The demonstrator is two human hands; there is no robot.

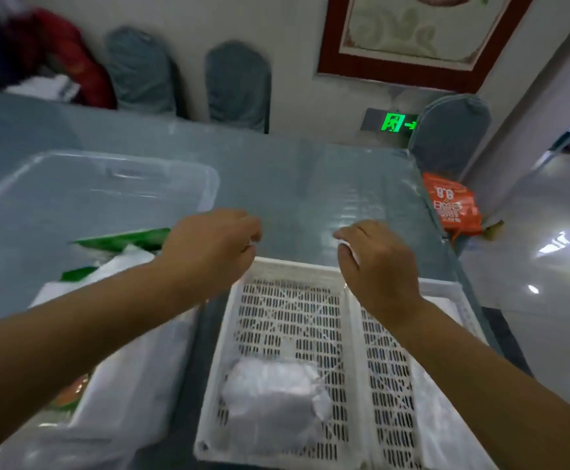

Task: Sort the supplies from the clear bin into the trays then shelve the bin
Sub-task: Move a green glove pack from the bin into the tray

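From the head camera, a clear bin (114,184) of glossy, see-through plastic with rounded corners sits at the left on a table (310,184) covered in a smooth blue-grey sheet; inside it lie soft white packets (131,262) and flat green-edged wrappers (124,239). Just beside it, nearer the viewer, stand two white slotted trays, rigid plastic with rows of narrow slits. The left tray (287,334) holds a crumpled, translucent white bag (273,391) at its near end; the right tray (399,385) touches it along one side and holds something pale, too blurred to make out. Both bare forearms reach forward, wrists bent down. The left hand (209,249) hovers over the left tray's far corner, fingers curled inward, pinching a small white scrap. The right hand (378,262) hangs above the trays' far rim, fingers likewise curled and pinched on a bit of white. What the white thing between the hands is cannot be told.
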